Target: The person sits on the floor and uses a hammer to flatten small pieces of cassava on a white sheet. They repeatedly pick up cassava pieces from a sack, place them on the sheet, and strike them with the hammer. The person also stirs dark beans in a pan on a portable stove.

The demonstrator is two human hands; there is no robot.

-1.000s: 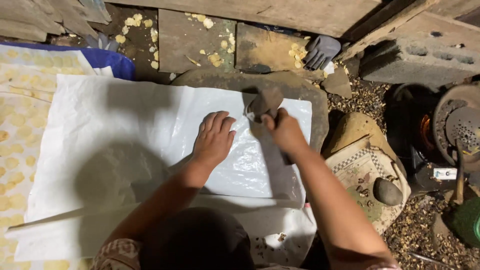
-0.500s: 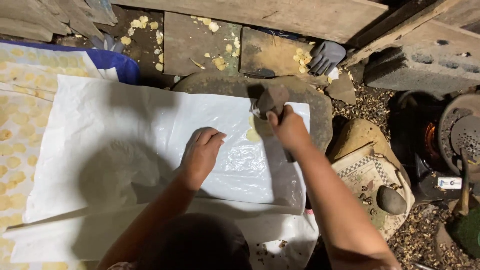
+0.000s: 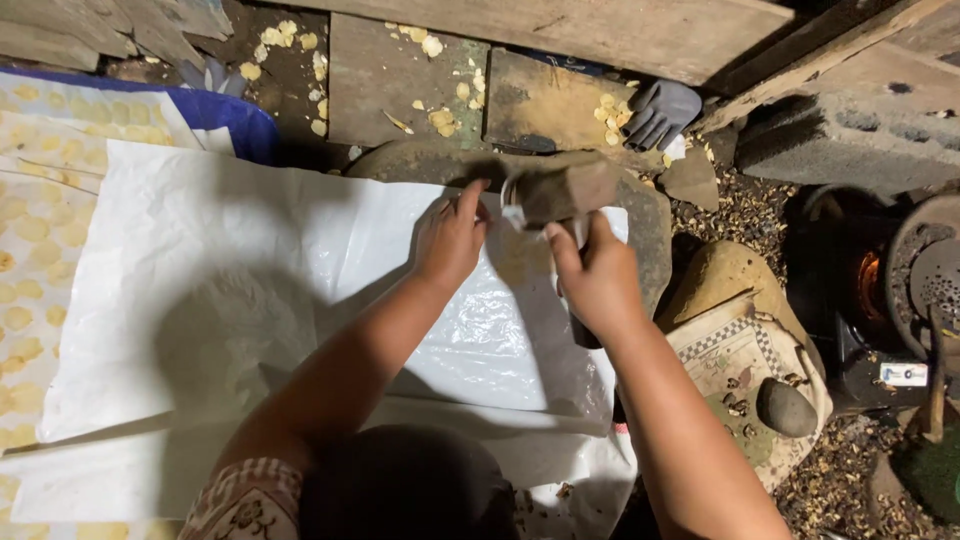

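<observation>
My right hand [image 3: 598,280] grips a blocky brown stone [image 3: 566,190], held above a flat round grinding stone [image 3: 648,215]. My left hand [image 3: 452,238] lies on a clear plastic sheet [image 3: 500,330] that covers the stone, its fingertips near the sheet's far edge beside the brown stone. A yellowish flattened patch [image 3: 520,255] shows under the plastic between my hands. A large white sheet [image 3: 200,260] spreads out to the left under the clear one.
Yellow flattened pieces lie in rows on a patterned cloth [image 3: 40,220] at left. A grey glove [image 3: 660,110], wooden planks [image 3: 560,25] and scattered yellow bits are at the back. A small stove with embers [image 3: 870,280], a dark pebble [image 3: 786,406] on a cloth and gravel sit right.
My right hand has lifted the brown stone up and away from the plastic. My left hand has slid forward to the sheet's far edge next to the stone.
</observation>
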